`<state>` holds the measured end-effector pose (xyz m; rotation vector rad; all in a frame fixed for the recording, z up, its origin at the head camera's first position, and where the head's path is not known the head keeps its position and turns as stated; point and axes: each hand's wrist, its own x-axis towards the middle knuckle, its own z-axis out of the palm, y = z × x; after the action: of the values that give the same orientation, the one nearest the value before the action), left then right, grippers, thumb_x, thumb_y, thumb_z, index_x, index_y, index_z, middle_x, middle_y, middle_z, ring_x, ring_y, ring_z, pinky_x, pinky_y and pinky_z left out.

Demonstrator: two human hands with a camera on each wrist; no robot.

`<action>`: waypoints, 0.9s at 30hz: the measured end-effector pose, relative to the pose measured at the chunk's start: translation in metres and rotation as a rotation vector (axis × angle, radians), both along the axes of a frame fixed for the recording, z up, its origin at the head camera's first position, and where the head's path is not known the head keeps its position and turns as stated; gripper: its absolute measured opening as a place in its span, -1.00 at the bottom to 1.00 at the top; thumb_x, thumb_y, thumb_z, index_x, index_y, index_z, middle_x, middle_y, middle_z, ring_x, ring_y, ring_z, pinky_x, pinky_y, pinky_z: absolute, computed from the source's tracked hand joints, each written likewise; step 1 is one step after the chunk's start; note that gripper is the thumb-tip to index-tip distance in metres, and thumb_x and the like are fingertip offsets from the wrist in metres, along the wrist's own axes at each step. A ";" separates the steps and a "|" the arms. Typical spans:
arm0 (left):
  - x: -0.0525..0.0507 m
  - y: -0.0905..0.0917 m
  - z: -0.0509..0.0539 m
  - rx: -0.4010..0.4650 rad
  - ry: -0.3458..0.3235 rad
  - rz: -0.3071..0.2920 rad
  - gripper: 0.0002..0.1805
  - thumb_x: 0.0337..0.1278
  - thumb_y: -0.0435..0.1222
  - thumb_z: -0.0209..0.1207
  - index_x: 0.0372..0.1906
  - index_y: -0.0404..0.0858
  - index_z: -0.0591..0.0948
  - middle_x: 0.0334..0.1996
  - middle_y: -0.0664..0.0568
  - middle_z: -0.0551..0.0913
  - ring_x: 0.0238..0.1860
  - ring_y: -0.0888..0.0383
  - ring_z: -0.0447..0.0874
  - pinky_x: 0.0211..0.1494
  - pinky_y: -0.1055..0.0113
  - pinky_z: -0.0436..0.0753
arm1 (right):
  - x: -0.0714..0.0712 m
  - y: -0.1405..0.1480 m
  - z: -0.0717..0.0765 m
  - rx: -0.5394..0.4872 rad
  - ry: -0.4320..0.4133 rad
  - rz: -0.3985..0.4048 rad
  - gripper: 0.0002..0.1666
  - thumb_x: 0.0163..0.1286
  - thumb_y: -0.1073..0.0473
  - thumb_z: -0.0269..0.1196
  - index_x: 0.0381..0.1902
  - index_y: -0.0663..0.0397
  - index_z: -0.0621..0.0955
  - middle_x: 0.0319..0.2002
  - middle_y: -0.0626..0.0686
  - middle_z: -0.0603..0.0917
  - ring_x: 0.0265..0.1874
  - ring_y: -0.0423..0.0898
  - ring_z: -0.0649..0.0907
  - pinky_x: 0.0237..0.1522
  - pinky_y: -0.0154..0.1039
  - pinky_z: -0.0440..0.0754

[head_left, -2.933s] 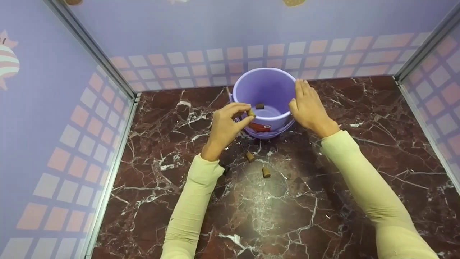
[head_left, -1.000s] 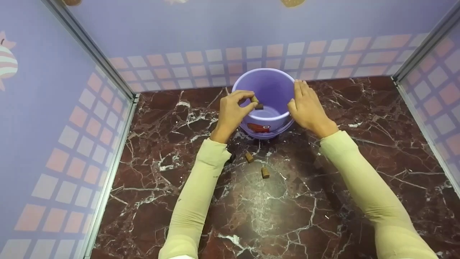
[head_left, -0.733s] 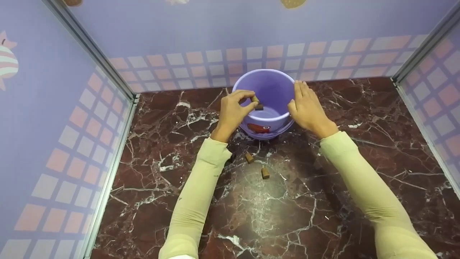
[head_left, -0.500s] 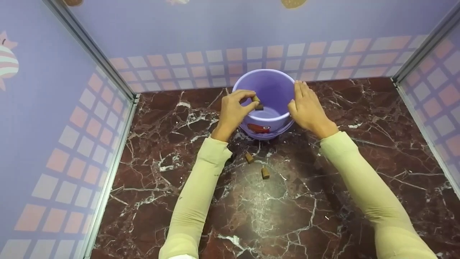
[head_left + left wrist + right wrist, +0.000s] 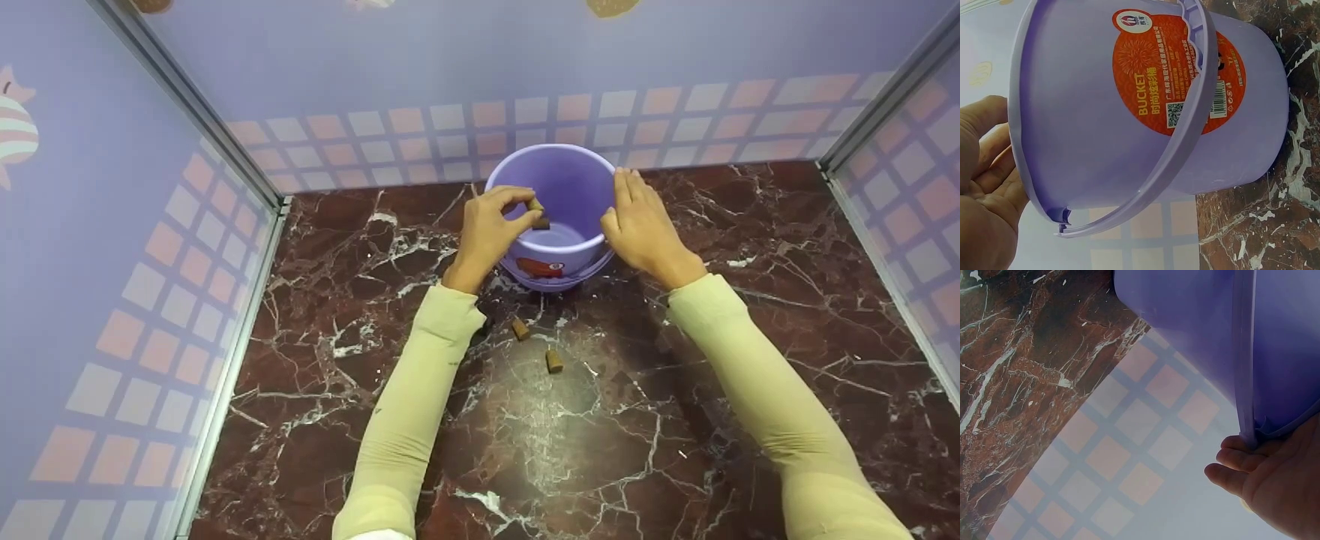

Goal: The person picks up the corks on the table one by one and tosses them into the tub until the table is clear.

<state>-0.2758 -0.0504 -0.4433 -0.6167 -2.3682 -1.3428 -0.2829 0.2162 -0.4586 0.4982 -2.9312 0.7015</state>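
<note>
A purple bucket (image 5: 562, 259) stands upright near the back wall, its handle hanging down at the front. My left hand (image 5: 484, 229) pinches a small cork (image 5: 534, 205) between thumb and fingertips, over the bucket's opening. In the left wrist view the bucket's rim hides that cork. Against the right side of the rim rests my right hand (image 5: 645, 225), fingers straight; the right wrist view shows it by the handle's joint. A darker cork (image 5: 541, 224) lies inside the bucket. Two more corks, one nearer the bucket (image 5: 520, 329) and one closer to me (image 5: 553, 361), lie on the tabletop.
The dark red marbled tabletop (image 5: 540, 457) is enclosed by a left panel (image 5: 90, 262), a back panel (image 5: 420, 67) and a right panel (image 5: 915, 195). A metal frame strip (image 5: 232, 360) edges the left side. The bucket's red label (image 5: 1157, 73) faces me.
Over the last three seconds my left hand has moved from the rim's front left to over the opening, carrying the cork. It has barely moved in the last second. The right hand stays put.
</note>
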 end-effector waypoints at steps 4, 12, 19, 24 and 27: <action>-0.001 0.000 -0.001 -0.007 0.000 0.000 -0.68 0.16 -0.38 0.53 0.00 -0.42 0.80 -0.04 -0.16 0.83 0.09 -0.03 0.79 0.22 0.51 0.62 | 0.000 0.000 0.000 0.003 0.003 0.000 -0.15 0.59 0.11 -0.12 0.62 0.56 -0.01 0.61 0.54 0.01 0.64 0.38 -0.01 0.68 0.13 -0.17; 0.000 0.001 0.001 -0.005 -0.011 0.004 -0.67 0.15 -0.39 0.53 0.01 -0.42 0.80 -0.02 -0.17 0.82 0.10 -0.05 0.78 0.21 0.50 0.63 | -0.001 0.000 0.000 0.007 0.000 0.001 -0.14 0.59 0.10 -0.12 0.63 0.56 -0.02 0.62 0.54 0.00 0.65 0.37 -0.03 0.68 0.12 -0.18; 0.001 0.001 0.001 -0.029 -0.023 0.013 -0.66 0.15 -0.36 0.54 0.02 -0.39 0.80 0.02 -0.15 0.81 0.13 -0.04 0.77 0.25 0.50 0.60 | 0.000 0.000 0.000 0.006 0.001 -0.001 -0.15 0.59 0.11 -0.11 0.63 0.56 -0.02 0.61 0.54 0.01 0.64 0.38 -0.01 0.68 0.14 -0.16; 0.000 0.001 0.000 -0.023 -0.022 0.009 -0.66 0.15 -0.36 0.54 0.02 -0.40 0.80 0.01 -0.16 0.81 0.13 -0.05 0.77 0.24 0.50 0.61 | 0.001 0.000 0.000 0.004 0.004 0.001 -0.15 0.59 0.11 -0.12 0.62 0.56 -0.01 0.61 0.54 0.02 0.64 0.38 -0.01 0.68 0.14 -0.16; -0.001 0.001 0.000 -0.030 -0.020 0.008 -0.66 0.16 -0.36 0.53 0.02 -0.40 0.80 0.01 -0.16 0.81 0.12 -0.05 0.77 0.23 0.50 0.61 | 0.001 0.001 0.000 0.001 0.013 0.007 -0.15 0.58 0.12 -0.13 0.62 0.57 -0.01 0.61 0.55 0.03 0.64 0.39 0.00 0.67 0.15 -0.15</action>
<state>-0.2764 -0.0497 -0.4433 -0.6035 -2.4083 -1.3189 -0.2824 0.2169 -0.4588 0.5121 -2.9191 0.6956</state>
